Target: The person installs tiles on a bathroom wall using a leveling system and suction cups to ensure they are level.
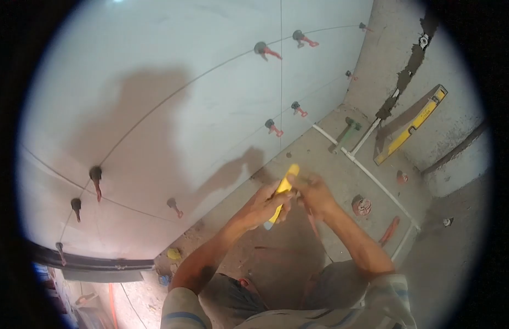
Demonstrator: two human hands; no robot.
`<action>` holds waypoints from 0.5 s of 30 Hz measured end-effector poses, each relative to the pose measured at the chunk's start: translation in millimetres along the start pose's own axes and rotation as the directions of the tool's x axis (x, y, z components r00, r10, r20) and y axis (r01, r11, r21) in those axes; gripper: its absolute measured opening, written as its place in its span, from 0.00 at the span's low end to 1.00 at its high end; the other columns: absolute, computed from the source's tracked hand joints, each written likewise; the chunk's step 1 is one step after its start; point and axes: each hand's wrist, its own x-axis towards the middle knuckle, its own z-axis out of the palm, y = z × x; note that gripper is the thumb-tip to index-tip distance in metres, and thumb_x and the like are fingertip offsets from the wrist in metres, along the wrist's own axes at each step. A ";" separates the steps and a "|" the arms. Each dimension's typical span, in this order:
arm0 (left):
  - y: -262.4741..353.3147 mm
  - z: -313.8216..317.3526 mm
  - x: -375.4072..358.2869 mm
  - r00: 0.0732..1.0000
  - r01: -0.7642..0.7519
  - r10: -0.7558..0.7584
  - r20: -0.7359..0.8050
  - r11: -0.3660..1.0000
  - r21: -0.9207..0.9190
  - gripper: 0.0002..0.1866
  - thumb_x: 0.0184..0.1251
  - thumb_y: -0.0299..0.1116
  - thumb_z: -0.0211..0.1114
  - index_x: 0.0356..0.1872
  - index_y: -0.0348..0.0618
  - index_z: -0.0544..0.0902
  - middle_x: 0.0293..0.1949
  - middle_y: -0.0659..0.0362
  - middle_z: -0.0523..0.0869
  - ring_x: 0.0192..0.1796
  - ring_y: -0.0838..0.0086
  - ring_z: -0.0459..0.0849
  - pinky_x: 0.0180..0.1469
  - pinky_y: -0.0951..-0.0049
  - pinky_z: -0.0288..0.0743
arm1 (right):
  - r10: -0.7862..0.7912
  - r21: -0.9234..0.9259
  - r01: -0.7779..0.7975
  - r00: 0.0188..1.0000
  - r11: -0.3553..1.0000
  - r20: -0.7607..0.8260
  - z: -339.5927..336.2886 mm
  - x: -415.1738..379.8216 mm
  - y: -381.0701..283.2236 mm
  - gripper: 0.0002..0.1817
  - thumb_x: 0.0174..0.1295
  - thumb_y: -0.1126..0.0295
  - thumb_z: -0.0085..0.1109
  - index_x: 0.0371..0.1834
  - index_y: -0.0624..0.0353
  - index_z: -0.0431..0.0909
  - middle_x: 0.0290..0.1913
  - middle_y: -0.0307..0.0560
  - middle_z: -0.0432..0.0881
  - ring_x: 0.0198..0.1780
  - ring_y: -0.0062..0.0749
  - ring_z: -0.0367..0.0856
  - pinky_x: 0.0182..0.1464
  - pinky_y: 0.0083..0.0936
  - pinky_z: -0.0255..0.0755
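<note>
My left hand (264,207) is closed around a long yellow tool (286,185) with a grey-blue lower end; its exact kind is not clear. The tool slants up to the right in front of my chest. Beside its upper end is my right hand (316,196), with bent fingers drawn together close to the yellow body. Whatever those fingers hold, if anything, is hidden and slightly blurred. Both hands are above the dusty floor, near the base of a large pale wall panel (221,126).
Black-and-red tile levelling clips (268,50) dot the panel's joints. A yellow spirit level (412,127) leans against the right wall. White pipes (378,183) cross the floor by a green tool (349,133). A pinkish round object (362,206) and a red strip (390,230) lie right.
</note>
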 end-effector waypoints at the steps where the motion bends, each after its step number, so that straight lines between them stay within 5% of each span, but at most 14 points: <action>1: -0.5 1.5 -0.3 0.998 -0.017 0.027 0.060 0.988 -0.157 0.15 0.75 0.37 0.50 0.56 0.41 0.70 0.36 0.56 0.81 0.31 0.72 0.81 0.32 0.71 0.77 | 0.002 -0.004 -0.002 1.000 1.000 0.006 -4.4 7.4 3.5 0.15 0.67 0.57 0.58 0.46 0.57 0.77 0.30 0.30 0.75 0.28 0.12 0.69 0.25 0.11 0.60; 3: -6.6 -10.2 -3.5 0.965 0.039 0.111 0.239 0.837 -0.545 0.20 0.75 0.38 0.48 0.62 0.39 0.67 0.50 0.49 0.81 0.46 0.68 0.82 0.44 0.65 0.78 | -0.173 0.208 0.173 0.985 0.963 -0.017 -16.2 17.9 10.2 0.14 0.67 0.57 0.58 0.43 0.57 0.79 0.33 0.30 0.77 0.28 0.12 0.69 0.24 0.10 0.59; 4: -9.9 -9.4 -10.3 0.966 0.031 0.116 0.230 0.834 -0.551 0.20 0.75 0.38 0.48 0.62 0.39 0.67 0.50 0.49 0.81 0.46 0.68 0.82 0.44 0.65 0.78 | -0.171 0.202 0.169 0.985 0.965 -0.008 -18.5 14.2 9.7 0.14 0.67 0.57 0.58 0.43 0.57 0.79 0.33 0.30 0.77 0.28 0.12 0.69 0.24 0.10 0.59; 6: -1.5 -4.4 -26.7 0.981 0.012 0.114 0.155 0.766 -0.642 0.23 0.74 0.38 0.49 0.64 0.35 0.66 0.50 0.48 0.82 0.46 0.68 0.82 0.41 0.65 0.77 | -0.229 0.504 0.191 0.973 0.842 0.014 -18.2 7.0 -8.2 0.14 0.67 0.57 0.57 0.42 0.57 0.79 0.35 0.32 0.77 0.27 0.12 0.69 0.22 0.11 0.59; 8: 4.5 1.9 -34.1 0.975 -0.027 0.154 0.161 0.799 -0.601 0.23 0.72 0.35 0.55 0.64 0.35 0.68 0.48 0.51 0.82 0.46 0.71 0.81 0.43 0.69 0.76 | -0.218 0.511 0.157 0.974 0.845 0.062 -15.2 7.1 -9.3 0.14 0.68 0.57 0.57 0.42 0.57 0.79 0.35 0.32 0.78 0.28 0.13 0.70 0.22 0.11 0.61; 13: 4.3 9.1 -25.9 0.972 -0.236 0.236 0.010 0.972 -0.022 0.24 0.68 0.31 0.61 0.64 0.38 0.71 0.45 0.59 0.81 0.39 0.80 0.78 0.40 0.79 0.75 | -0.226 0.569 0.164 0.973 0.806 0.038 -0.1 2.9 -18.4 0.14 0.68 0.58 0.56 0.43 0.58 0.79 0.34 0.33 0.78 0.30 0.14 0.73 0.25 0.13 0.68; 15: 4.5 14.2 -24.4 0.957 -0.288 0.289 0.018 0.945 0.158 0.24 0.70 0.31 0.59 0.66 0.38 0.69 0.45 0.60 0.81 0.39 0.81 0.78 0.39 0.79 0.75 | -0.287 0.344 0.280 0.957 0.896 -0.032 -2.8 11.5 -9.0 0.13 0.68 0.59 0.56 0.42 0.58 0.80 0.32 0.35 0.78 0.30 0.16 0.74 0.27 0.15 0.71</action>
